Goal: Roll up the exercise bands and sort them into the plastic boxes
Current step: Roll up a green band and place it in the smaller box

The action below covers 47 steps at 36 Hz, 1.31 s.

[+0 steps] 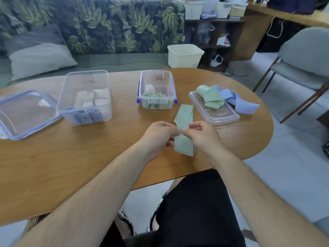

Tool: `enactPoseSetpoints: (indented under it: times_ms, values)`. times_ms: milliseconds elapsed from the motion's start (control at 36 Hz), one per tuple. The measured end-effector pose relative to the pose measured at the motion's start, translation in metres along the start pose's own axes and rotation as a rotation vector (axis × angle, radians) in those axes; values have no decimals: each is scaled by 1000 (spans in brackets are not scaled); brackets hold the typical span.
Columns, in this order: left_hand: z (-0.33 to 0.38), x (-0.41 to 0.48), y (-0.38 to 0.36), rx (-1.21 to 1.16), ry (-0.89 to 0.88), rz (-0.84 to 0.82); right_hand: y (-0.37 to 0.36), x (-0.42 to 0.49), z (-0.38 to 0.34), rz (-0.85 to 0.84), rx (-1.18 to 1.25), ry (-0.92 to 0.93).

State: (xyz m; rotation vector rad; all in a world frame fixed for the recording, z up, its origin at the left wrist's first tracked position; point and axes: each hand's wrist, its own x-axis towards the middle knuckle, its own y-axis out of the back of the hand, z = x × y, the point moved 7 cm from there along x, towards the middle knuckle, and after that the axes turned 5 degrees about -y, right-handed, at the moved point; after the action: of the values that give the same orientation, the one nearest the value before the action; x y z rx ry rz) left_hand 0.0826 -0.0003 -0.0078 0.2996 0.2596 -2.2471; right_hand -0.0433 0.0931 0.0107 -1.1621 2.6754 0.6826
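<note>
Green band (183, 147): pinched by your left hand (159, 137) and right hand (202, 138) over wooden table (80, 157), near its front edge; sofa (106, 24) behind.

Both forearms bare, reaching fwd from lower corners & converging mid-frame, L hand (160, 135) & R hand (202, 137) close together, backs up, wrists approx straight, fingers + thumbs of both hands curled, pinching same green band (184, 115) btwn them

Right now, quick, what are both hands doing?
Left hand: pinching the green band.
Right hand: pinching the green band too.
</note>
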Motion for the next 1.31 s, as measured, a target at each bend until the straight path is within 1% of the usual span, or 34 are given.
enactPoseSetpoints:
  times_ms: [83,194,278,361,472,583,639,722,778,861,917,1000,1056,1111,1139,1167,1194,1222,1250,1278,1306]
  values:
    - [8,-19,23,-28,-46,15,-17,-12,-11,-78,21,24]
    - [23,-46,53,-104,-185,6,-39,-30,-35,-173,47,63]
    - [29,-59,77,-24,-289,-10,-56,-38,-51,-265,146,72]
    - [28,-66,95,-4,-311,10,-74,-38,-57,-354,255,40]
    - [31,-71,109,48,-350,77,-98,-37,-61,-442,390,-22]
    - [37,-68,131,-6,-357,209,-110,-39,-72,-491,484,-16]
    - [40,-66,140,-37,-343,246,-111,-42,-76,-482,373,85]
    - [46,-63,149,-43,-346,256,-116,-54,-86,-508,182,310]
    - [51,-62,151,-64,-353,251,-118,-62,-94,-499,102,486]
    - [56,-61,154,-111,-336,256,-120,-71,-103,-446,-152,756]
    - [59,-61,156,-163,-310,248,-122,-71,-105,-457,-219,829]
    - [63,-61,156,-246,-286,230,-120,-72,-109,-480,-253,869]
    - [66,-61,157,-267,-290,227,-116,-73,-114,-407,-315,945]
    - [69,-60,153,-209,-284,240,-111,-71,-122,-302,-311,996]
    - [70,-60,152,-117,-277,269,-108,-71,-128,-257,-286,1001]
    - [73,-60,152,28,-277,327,-106,-70,-134,-222,-259,980]
    - [78,-62,153,171,-295,396,-105,-67,-139,-215,-227,922]
    - [83,-63,153,265,-334,431,-104,-62,-144,-245,-189,829]
    - [89,-63,149,283,-375,419,-104,-56,-146,-295,-134,721]
    - [93,-61,144,264,-405,363,-103,-52,-147,-344,-77,625]
    - [95,-57,138,221,-413,289,-103,-48,-151,-377,-37,568]
